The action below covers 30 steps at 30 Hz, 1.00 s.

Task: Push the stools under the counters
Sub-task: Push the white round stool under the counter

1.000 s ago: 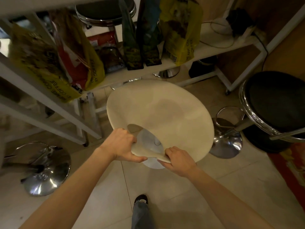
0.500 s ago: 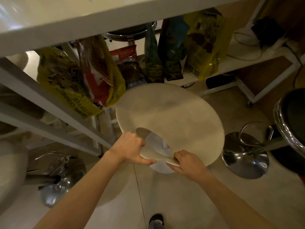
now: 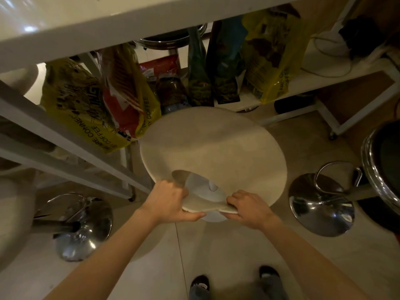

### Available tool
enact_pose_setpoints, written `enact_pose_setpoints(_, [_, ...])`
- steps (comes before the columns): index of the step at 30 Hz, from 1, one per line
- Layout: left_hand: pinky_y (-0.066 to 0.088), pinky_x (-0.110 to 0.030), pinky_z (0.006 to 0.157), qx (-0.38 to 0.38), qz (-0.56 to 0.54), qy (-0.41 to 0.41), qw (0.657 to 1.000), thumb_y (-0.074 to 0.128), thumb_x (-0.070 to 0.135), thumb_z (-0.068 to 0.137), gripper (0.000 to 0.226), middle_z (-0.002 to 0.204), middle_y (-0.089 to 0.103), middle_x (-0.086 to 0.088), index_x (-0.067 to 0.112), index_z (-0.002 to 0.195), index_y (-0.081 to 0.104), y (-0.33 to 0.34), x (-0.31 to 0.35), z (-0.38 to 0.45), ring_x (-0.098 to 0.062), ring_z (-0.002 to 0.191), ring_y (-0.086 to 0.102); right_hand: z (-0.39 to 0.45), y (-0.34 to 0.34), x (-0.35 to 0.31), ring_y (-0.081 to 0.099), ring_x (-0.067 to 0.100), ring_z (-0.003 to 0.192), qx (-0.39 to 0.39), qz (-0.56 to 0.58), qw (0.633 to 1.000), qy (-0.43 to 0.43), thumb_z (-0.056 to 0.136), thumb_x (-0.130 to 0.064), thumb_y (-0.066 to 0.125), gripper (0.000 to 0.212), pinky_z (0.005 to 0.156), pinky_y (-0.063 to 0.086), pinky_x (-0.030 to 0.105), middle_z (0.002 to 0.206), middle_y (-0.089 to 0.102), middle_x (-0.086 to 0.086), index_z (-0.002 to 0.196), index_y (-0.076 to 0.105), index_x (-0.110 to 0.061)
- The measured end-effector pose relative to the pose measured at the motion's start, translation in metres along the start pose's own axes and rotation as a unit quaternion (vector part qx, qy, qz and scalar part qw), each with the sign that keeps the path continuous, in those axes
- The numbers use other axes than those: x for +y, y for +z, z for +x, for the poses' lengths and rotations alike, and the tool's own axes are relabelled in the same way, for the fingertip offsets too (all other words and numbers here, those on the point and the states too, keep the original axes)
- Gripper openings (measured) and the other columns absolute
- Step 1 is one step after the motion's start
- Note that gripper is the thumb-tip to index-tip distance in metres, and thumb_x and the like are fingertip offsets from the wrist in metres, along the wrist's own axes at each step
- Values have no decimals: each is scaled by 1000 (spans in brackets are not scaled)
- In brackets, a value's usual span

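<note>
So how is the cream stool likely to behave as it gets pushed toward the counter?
The cream stool probably feels stiff: both the left hand and right hand grip its cut-out rim without visible flex. Its wide seat on one central post may tip somewhat. On the smooth floor it likely slides.

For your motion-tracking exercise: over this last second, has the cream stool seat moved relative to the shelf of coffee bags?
Yes. The seat has gone forward toward the shelf; its far edge now overlaps the bags.
</note>
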<state>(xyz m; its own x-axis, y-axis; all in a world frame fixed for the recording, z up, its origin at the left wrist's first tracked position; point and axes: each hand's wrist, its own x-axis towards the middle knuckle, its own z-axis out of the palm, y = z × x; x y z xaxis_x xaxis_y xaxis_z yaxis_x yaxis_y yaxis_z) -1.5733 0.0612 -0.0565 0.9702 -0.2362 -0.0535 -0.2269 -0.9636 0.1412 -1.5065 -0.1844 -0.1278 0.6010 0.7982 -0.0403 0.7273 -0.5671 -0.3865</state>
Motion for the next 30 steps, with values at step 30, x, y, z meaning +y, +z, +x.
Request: enact_pose_setpoints(30, [-1, -14, 39, 96, -10, -260, 961, 35, 76, 69, 71, 36, 15, 7, 16, 31, 41, 1, 170, 62, -10, 31, 17, 6, -78, 127, 50, 25, 116, -210, -144, 966, -33, 84, -16, 52, 32, 98, 29, 32, 119, 61, 7, 116, 58, -16])
